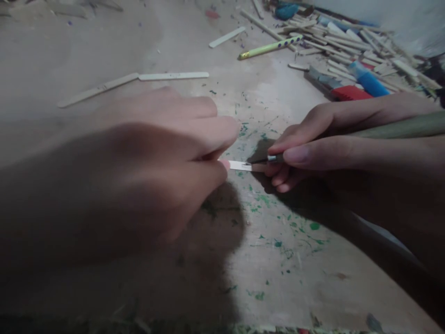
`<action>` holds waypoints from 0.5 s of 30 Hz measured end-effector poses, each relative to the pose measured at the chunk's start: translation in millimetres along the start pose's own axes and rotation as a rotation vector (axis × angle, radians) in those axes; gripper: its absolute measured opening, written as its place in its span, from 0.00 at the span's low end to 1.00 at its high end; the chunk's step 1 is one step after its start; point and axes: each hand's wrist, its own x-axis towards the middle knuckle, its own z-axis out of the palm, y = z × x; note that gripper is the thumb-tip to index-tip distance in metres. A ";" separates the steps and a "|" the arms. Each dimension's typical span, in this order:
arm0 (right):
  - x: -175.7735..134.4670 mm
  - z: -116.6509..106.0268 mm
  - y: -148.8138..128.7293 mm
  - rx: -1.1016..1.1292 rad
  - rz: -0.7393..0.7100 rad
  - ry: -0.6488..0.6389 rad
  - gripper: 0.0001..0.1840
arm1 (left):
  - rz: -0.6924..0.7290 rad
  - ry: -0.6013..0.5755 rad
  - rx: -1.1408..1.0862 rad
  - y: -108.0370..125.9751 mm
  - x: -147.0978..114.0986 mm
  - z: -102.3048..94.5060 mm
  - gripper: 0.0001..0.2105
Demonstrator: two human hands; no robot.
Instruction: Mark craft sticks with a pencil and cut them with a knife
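A pale wooden craft stick [239, 165] lies low over the work surface, its left end pinched between the thumb and fingers of my left hand [167, 157]. My right hand [323, 144] is closed round a thin-tipped tool [399, 126] with a greenish handle and a metal collar. The tool's dark point meets the stick's upper face, at a small dark mark. Fingers of my right hand sit by the stick's right end. My left hand hides the other end. Whether the tip is a blade or a needle is unclear.
Two craft sticks [174, 76] lie end to end beyond my left hand. A yellow pencil [267, 48] and another stick [227, 37] lie farther back. At the back right are heaped sticks [344, 44], a blue-capped tube [368, 78] and a red-and-grey object [351, 93]. Green flecks dot the surface.
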 end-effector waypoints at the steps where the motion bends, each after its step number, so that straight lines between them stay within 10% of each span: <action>1: 0.2 1.2 -0.8 -0.009 0.013 0.025 0.06 | 0.012 -0.005 0.039 0.4 -0.9 0.3 0.18; 15: -0.6 -2.5 1.6 0.060 0.020 -0.002 0.06 | 0.088 0.003 0.052 5.3 -5.3 4.2 0.17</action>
